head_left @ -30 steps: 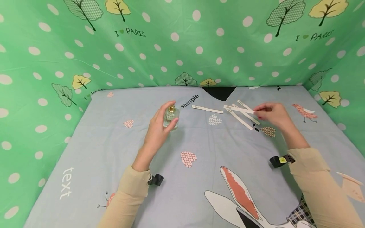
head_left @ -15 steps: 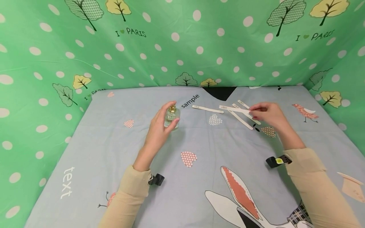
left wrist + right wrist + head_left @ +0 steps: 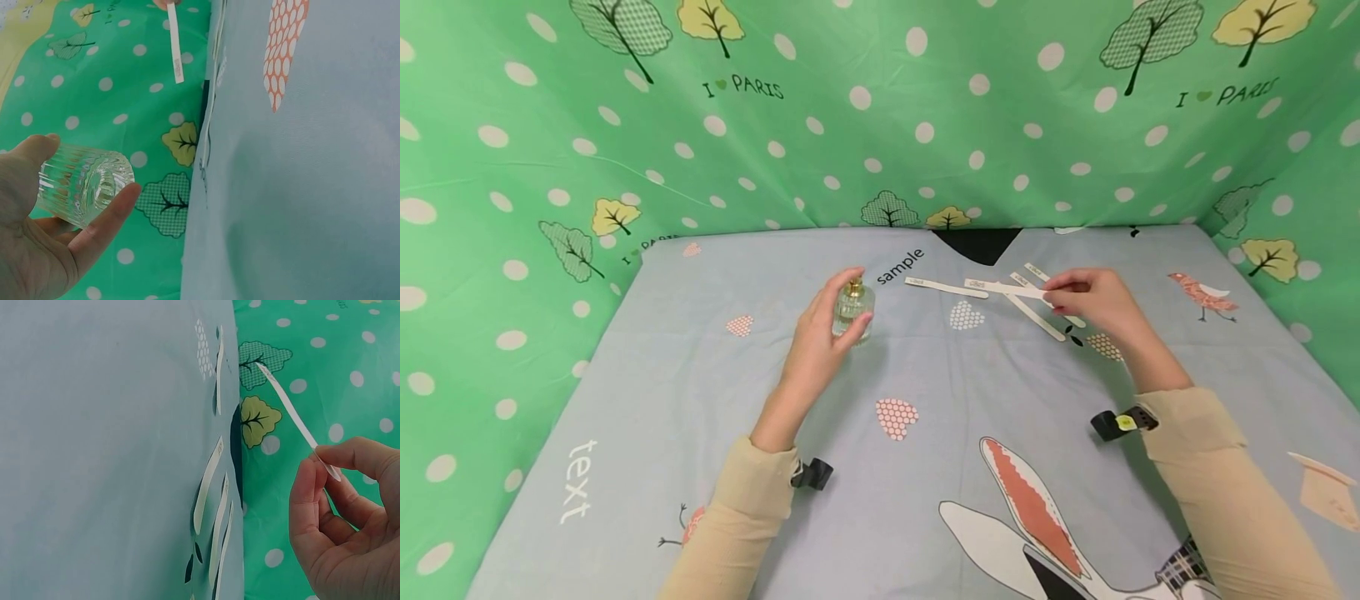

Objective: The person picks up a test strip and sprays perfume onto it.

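Observation:
A clear ribbed glass perfume bottle [image 3: 853, 302] with a gold neck is gripped in my left hand [image 3: 812, 342], a fingertip at its top. In the left wrist view the bottle's round base [image 3: 106, 181] shows between thumb and fingers, off the table. My right hand [image 3: 1097, 304] pinches one end of a white paper test strip [image 3: 1003, 288], whose printed end points left toward the bottle. The right wrist view shows this held strip [image 3: 290, 412] raised above the table, between thumb and fingertips.
Several more white strips lie on the grey-blue patterned cloth [image 3: 820, 517]: one apart [image 3: 946, 287] near the printed word "sample", and others fanned under the right hand, including a slanted strip [image 3: 1036, 318]. A green dotted curtain [image 3: 880, 108] hangs behind the table.
My right hand has moved left, carrying the strip away from the fanned strips and closer to the bottle. The left hand and bottle have hardly moved.

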A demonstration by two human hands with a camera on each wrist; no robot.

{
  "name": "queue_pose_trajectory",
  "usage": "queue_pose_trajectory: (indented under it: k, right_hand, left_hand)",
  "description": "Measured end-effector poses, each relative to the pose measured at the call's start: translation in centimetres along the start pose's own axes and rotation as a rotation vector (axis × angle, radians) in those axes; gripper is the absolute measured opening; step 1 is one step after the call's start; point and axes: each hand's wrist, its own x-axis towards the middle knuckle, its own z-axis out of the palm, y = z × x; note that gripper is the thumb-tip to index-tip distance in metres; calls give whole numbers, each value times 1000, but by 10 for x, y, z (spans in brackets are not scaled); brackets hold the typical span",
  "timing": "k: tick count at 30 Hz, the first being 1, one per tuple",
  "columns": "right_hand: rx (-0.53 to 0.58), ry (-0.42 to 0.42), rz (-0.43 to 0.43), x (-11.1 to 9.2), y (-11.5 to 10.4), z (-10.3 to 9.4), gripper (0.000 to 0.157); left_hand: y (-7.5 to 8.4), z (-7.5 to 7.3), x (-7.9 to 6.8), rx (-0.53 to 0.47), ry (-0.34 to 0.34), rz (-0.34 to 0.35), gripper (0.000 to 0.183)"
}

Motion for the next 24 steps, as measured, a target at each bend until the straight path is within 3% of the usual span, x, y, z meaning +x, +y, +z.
queue_pose_trajectory:
  k: [24]
  right_hand:
    - [42,-35,-8,0,-16,12,35]
  left_hand:
    - [1,2,-2,5,-4,8,55]
